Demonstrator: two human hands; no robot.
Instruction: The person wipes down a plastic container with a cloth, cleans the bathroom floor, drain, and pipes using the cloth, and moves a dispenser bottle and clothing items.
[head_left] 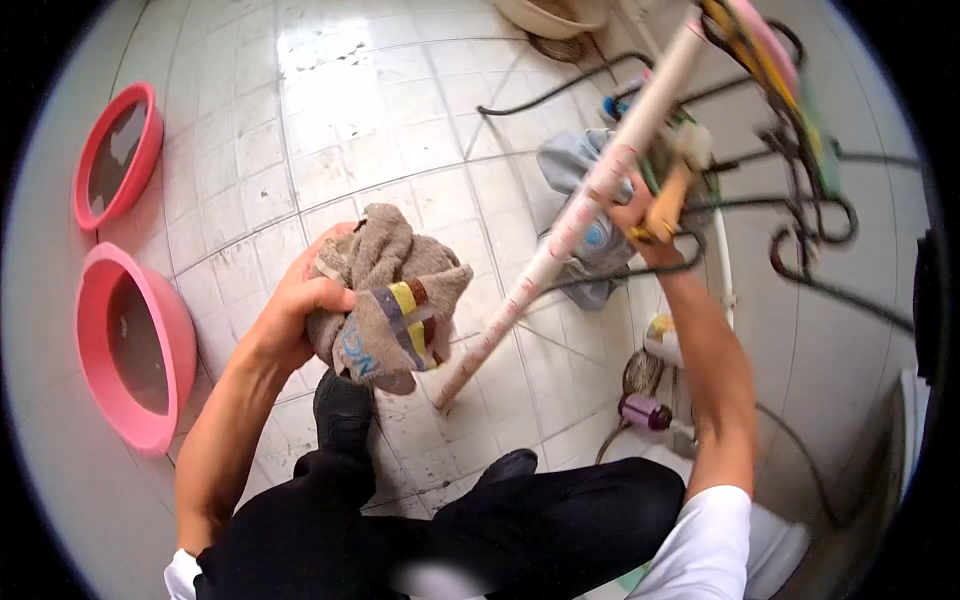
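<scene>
My left hand point(290, 315) is closed around a bunched grey-brown towel point(385, 300) with blue lettering and a striped patch, held above the floor. My right hand point(640, 215) is stretched out among the dark metal hooks point(815, 275) of a rack, behind a leaning white pole point(570, 230) with red marks. Its fingers are partly hidden by the pole and a yellow-orange item point(668, 203), so its grip cannot be told. Close to that hand, a light blue-grey cloth point(590, 235) hangs beyond the pole.
Two pink basins, a far one point(150, 125) and a nearer one point(180, 330), hold murky grey water on the left. A purple bottle point(645, 412) and a white cup point(662, 338) are beside my right forearm. A pale basin point(560, 15) stands at the far end of the tiled floor point(230, 190).
</scene>
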